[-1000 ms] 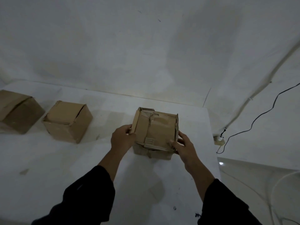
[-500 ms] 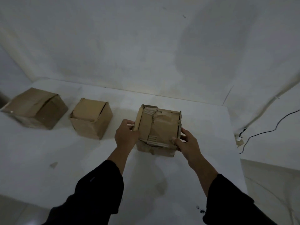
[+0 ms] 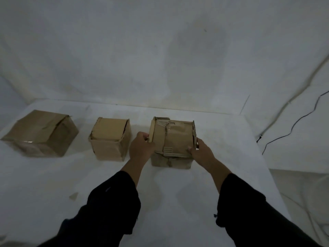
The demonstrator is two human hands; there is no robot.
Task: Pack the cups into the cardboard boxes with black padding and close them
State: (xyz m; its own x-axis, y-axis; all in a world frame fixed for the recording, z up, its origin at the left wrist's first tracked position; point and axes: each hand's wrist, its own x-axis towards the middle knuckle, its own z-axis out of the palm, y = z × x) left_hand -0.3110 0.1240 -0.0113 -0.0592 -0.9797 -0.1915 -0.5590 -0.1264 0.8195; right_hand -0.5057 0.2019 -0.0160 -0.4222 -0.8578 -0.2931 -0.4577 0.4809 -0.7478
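Head view, dim light. Three cardboard boxes on the white counter [image 3: 178,189]. Right-hand box [image 3: 173,139] stands near the middle of the counter, top flaps folded down; cups and padding not visible, presumably inside.

Handling: thin worn corrugated card, light and fairly stiff at the edges but soft across the flaps; contents likely fragile. Best held low on two opposite walls, not by the flaps.

Left hand [image 3: 141,148] is against the left wall, fingers curled on the raised side flap [image 3: 151,132]. Right hand [image 3: 200,152] clasps the near right corner, thumb on top. Both forearms reach forward, dark sleeves pushed back.

Middle box [image 3: 110,139] and left box [image 3: 40,133] stand apart, untouched, apparently closed.
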